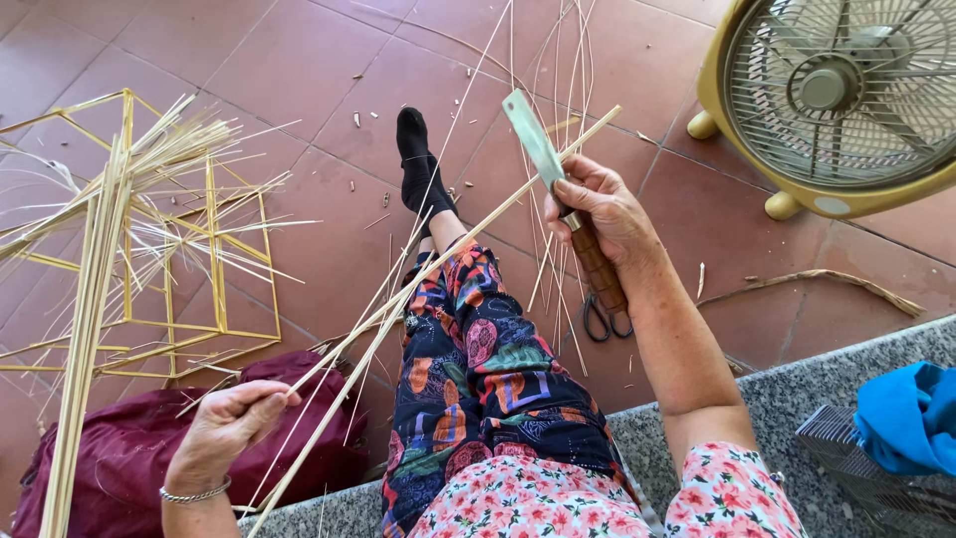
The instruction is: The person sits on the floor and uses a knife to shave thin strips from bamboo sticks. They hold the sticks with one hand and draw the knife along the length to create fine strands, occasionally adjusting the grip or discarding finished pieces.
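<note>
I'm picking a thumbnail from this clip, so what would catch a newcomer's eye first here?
At centre, the right hand holds a wooden-handled knife against a long bamboo strip that the left hand pinches lower left. At left stands a yellow frame of bamboo sticks on the red tile floor; a yellow fan fills the top right corner.

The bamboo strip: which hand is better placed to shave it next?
The right hand. It grips the knife by its wooden handle, blade laid against the bamboo strip. The left hand only pinches the strip's lower end, steadying it.
</note>
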